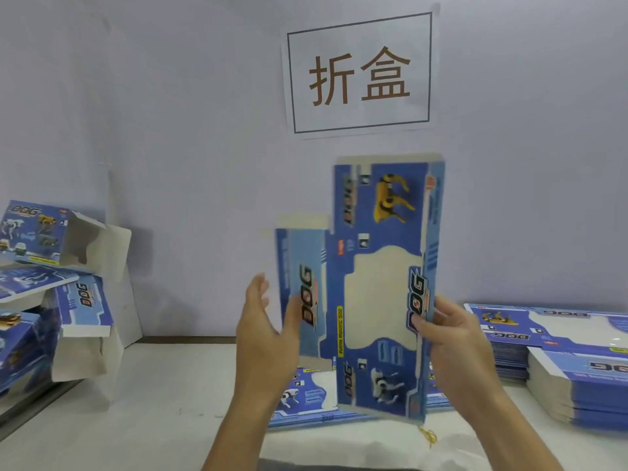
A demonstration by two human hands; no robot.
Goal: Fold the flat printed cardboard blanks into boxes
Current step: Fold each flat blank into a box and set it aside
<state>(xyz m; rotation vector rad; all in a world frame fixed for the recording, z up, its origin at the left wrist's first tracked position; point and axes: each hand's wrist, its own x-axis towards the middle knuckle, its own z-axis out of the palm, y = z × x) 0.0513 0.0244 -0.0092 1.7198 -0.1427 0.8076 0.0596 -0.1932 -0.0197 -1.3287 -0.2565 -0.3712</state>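
A flat blue printed cardboard blank (377,287) with "DOG" lettering and robot-dog pictures stands upright in front of me, above the table. My right hand (452,338) grips its right edge, thumb on the printed face. At the blank's left side panel my left hand (263,331) has its fingers straight and spread, thumb touching the panel. Another flat blank (306,399) lies on the table under the held one.
Folded blue boxes (51,283) are piled at the left against the wall. Stacks of flat blanks (560,355) lie at the right. A paper sign (360,73) with two characters hangs on the wall. A small yellow rubber band (429,436) lies on the white table (153,402).
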